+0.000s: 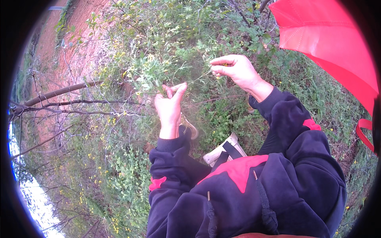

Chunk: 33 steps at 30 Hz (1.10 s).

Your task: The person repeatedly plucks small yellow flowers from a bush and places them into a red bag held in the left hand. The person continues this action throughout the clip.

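Observation:
My left hand (170, 108) is closed around the stems of a small bunch of leafy green plants (151, 74), with the leaves spreading above the fingers. To its right, my right hand (238, 71) pinches the end of a thin green stem (199, 78) between thumb and fingers. That stem runs down and left toward the left hand. A few small yellow flowers show by the right fingertips. Both hands are raised in front of me over weedy ground.
Bare woody branches (64, 89) reach in from the left. A red fabric-like cover (333, 38) fills the upper right. A whitish bag (233, 144) with dark straps lies below my hands, near a shoe (190, 128). Reddish soil (86, 50) shows at upper left.

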### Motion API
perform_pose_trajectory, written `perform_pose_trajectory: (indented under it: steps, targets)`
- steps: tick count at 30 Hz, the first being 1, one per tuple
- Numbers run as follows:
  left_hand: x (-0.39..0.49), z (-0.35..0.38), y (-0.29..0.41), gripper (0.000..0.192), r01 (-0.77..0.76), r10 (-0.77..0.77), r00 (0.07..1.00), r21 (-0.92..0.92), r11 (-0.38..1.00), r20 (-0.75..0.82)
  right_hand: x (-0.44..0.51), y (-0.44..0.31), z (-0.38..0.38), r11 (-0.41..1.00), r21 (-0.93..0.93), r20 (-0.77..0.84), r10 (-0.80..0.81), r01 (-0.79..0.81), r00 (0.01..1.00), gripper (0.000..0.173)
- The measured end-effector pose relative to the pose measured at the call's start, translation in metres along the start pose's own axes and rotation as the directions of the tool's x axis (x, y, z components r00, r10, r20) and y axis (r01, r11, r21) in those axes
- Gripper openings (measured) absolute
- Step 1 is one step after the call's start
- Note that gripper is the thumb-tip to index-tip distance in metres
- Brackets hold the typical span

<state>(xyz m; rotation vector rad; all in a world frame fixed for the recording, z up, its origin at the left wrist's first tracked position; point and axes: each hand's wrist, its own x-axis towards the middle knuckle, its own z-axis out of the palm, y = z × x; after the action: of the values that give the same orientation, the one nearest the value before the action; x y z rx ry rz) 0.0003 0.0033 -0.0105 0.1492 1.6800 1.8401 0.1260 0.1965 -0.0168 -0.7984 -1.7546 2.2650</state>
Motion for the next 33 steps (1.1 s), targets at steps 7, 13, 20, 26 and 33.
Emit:
perform_pose_trajectory:
  steps: [7,13,20,26,33]
  targets:
    - [-0.001,-0.003,0.005,0.037,-0.052,0.052,0.996,0.006,0.999,-0.073,0.009,0.006,-0.020,0.875,0.475,0.038,0.092,-0.099,0.995,0.028]
    - [0.001,-0.002,0.005,0.038,-0.113,0.116,0.992,0.042,0.993,-0.059,0.002,0.014,0.005,0.835,0.476,0.211,0.195,-0.275,0.958,0.030]
    - [-0.002,-0.001,0.005,0.038,-0.087,0.096,0.993,0.127,0.988,-0.069,-0.002,0.011,0.007,0.989,0.111,0.069,0.091,-0.098,0.994,0.022]
    - [0.002,-0.002,0.003,0.040,-0.143,0.144,0.982,0.014,0.990,-0.122,0.007,0.016,-0.003,0.857,0.490,-0.028,0.200,-0.161,0.979,0.022]
    - [0.001,0.002,0.002,0.041,-0.228,0.257,0.950,0.167,0.959,-0.178,-0.010,0.022,0.027,0.750,0.566,0.257,0.233,-0.342,0.938,0.032]
